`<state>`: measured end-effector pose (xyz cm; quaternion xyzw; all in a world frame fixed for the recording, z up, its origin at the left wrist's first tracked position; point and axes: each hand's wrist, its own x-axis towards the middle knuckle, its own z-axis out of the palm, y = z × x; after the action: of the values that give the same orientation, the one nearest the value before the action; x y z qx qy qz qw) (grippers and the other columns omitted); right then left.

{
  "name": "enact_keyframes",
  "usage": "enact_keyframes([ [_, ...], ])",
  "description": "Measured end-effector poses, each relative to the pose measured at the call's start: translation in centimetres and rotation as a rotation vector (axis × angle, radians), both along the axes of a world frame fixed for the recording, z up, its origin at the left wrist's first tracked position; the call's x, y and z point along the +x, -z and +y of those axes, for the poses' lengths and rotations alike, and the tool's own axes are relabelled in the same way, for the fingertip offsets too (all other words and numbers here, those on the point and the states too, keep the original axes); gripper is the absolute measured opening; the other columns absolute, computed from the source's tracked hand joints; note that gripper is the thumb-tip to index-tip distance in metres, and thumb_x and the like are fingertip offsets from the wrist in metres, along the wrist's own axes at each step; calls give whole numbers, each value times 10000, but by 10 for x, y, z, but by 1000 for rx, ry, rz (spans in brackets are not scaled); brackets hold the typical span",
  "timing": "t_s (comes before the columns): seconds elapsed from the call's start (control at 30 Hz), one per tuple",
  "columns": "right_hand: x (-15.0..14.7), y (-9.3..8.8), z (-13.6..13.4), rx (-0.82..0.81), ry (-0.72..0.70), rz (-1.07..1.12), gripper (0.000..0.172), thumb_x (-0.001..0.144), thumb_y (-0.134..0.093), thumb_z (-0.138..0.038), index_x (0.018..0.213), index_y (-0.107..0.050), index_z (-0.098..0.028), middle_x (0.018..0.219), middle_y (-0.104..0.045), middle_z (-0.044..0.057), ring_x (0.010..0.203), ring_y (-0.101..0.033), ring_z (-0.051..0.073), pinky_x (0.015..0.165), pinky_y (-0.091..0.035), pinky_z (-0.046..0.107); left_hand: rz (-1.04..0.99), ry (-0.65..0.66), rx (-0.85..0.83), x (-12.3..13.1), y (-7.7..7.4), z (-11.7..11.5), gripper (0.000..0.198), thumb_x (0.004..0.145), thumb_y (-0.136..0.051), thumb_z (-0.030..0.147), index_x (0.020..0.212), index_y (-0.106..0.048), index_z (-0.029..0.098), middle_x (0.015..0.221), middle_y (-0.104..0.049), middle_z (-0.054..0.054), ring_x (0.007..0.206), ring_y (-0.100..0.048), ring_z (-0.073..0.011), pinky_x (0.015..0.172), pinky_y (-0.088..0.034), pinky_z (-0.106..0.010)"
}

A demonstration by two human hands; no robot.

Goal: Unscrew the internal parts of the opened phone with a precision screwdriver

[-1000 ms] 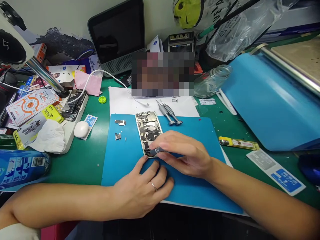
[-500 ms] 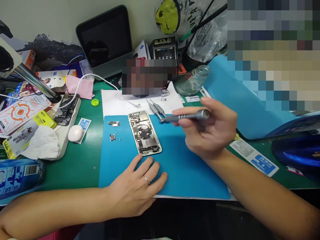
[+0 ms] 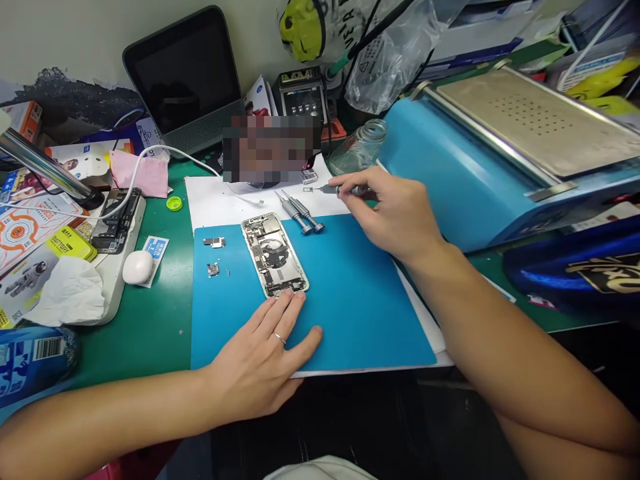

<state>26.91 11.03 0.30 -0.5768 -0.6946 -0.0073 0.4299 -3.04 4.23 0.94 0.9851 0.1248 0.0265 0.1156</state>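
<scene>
An opened phone (image 3: 280,263) lies on the blue mat (image 3: 350,320), its boards and metal plates exposed. My left hand (image 3: 267,347) rests with its fingers stretched out, fingertips at the phone's bottom edge. My right hand (image 3: 390,210) is closed around a grey screwdriver (image 3: 327,189). The screwdriver's thin tip points left, at a small SIM tray (image 3: 308,189) on the white paper; whether they touch I cannot tell. Two more screwdrivers (image 3: 300,213) lie side by side above the phone. Left of the phone are a small circuit board (image 3: 215,243) and another small part (image 3: 213,269).
A blue machine with a metal plate (image 3: 530,123) stands at the right. Behind the mat are a glass jar (image 3: 360,147) and a dark-screened display (image 3: 185,80). At the left are a white earbud case (image 3: 138,267), a white cable (image 3: 135,170) and several boxes.
My right hand has moved away from above the mat to the white paper, bringing the screwdriver's tip to the SIM tray. My left fingers have straightened at the phone's lower edge. The view has shifted right.
</scene>
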Motion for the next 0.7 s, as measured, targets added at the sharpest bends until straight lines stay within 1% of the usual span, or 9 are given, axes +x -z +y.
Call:
enact_keyframes([
  [0.07,3,1,1,-63,-11,-32,119,891,-574,-113,894,-643,-210,1110,-783,54,953,-748,238,762,-595,379,3,2,-6,0,0,0,673,953,-630,375,1509,-362,108,1628,-214,-334,1547,-159,-459,1205,-318,-600],
  [0.17,5,3,3,-110,-76,-55,128,873,-566,-106,864,-640,-210,1146,-766,77,1081,-726,285,880,-595,451,6,-5,-16,0,0,-1,682,952,-633,377,1516,-352,118,1637,-203,-323,1553,-139,-453,1205,-314,-609],
  [0.23,6,6,4,-132,-133,-91,127,879,-571,-115,884,-656,-210,1201,-743,92,1143,-701,302,952,-580,487,3,-8,-25,0,0,-1,685,947,-640,372,1515,-353,119,1641,-185,-324,1555,-130,-452,1207,-310,-611],
  [0.33,7,10,5,-180,-193,-178,178,907,-531,-118,953,-681,-202,1317,-682,112,1218,-663,315,1015,-555,519,-10,-10,-36,0,-1,-1,683,932,-660,356,1503,-372,117,1650,-146,-326,1553,-135,-460,1208,-309,-610],
  [0.43,7,12,5,-246,-225,-227,250,922,-478,-103,1034,-682,-196,1407,-621,122,1279,-627,314,1049,-542,515,-17,-12,-41,0,-1,0,686,922,-675,351,1497,-385,116,1657,-139,-315,1551,-144,-463,1213,-302,-608],
  [0.53,4,11,4,-296,-254,-226,334,898,-445,-57,1100,-672,-195,1430,-607,116,1308,-610,303,1075,-533,488,-10,-9,-47,-1,-1,0,694,927,-671,357,1506,-379,112,1659,-139,-312,1557,-128,-453,1224,-287,-599],
  [0.63,0,10,3,-291,-266,-193,393,845,-422,-3,1063,-685,-196,1384,-641,103,1279,-630,288,1069,-536,464,-4,-4,-48,-1,0,0,675,940,-651,356,1508,-380,113,1671,-111,-296,1567,-109,-425,1240,-263,-582],
  [0.7,-3,11,3,-264,-274,-157,374,832,-426,2,993,-695,-200,1329,-672,93,1233,-656,279,1044,-546,449,-2,-3,-50,-2,1,0,670,946,-641,354,1514,-375,117,1678,-100,-282,1572,-103,-408,1248,-252,-573],
])
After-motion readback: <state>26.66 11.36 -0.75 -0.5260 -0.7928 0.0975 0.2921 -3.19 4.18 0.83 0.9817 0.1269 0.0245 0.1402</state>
